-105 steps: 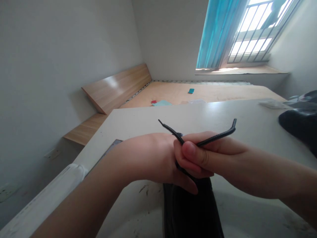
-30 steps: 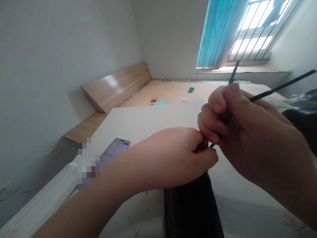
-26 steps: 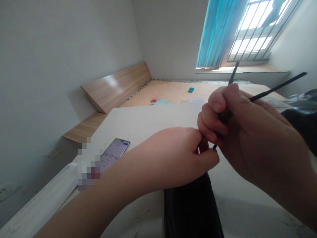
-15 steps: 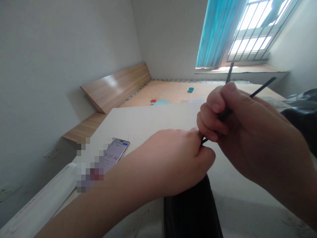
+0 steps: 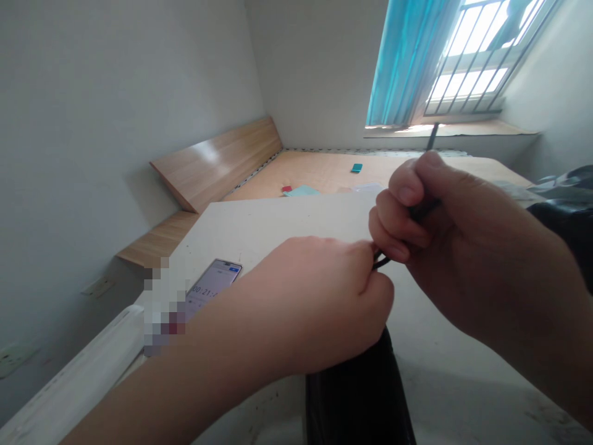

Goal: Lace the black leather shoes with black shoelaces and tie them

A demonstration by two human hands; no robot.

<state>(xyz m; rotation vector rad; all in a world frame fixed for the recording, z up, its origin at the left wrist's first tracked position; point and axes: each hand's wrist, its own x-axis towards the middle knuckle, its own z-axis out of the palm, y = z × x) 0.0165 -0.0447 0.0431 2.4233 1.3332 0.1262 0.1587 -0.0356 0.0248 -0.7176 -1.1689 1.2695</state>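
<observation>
My left hand (image 5: 333,296) is closed, back of the hand up, with its thumb and fingers pinched on a thin black cord (image 5: 382,263). That cord bends across the small gap to my right hand (image 5: 445,235), whose curled fingers are wrapped round it. Above the right thumb and forefinger a dark end of the cord sticks up. Most of the cord is hidden inside the fingers. Directly below my left hand stands a shiny black object (image 5: 359,395), like a bag or case; its top is covered by the hand.
A phone (image 5: 215,281) showing a timer lies on the white table (image 5: 259,216), partly behind my left forearm. Beyond are a teal piece (image 5: 356,168), a red piece (image 5: 286,189) and a pale green sheet (image 5: 302,191). A black bag (image 5: 563,225) is at right.
The cord end that stuck out to the right behind my right thumb is no longer visible. My left hand has shifted slightly left, and more bent cord shows between the hands.
</observation>
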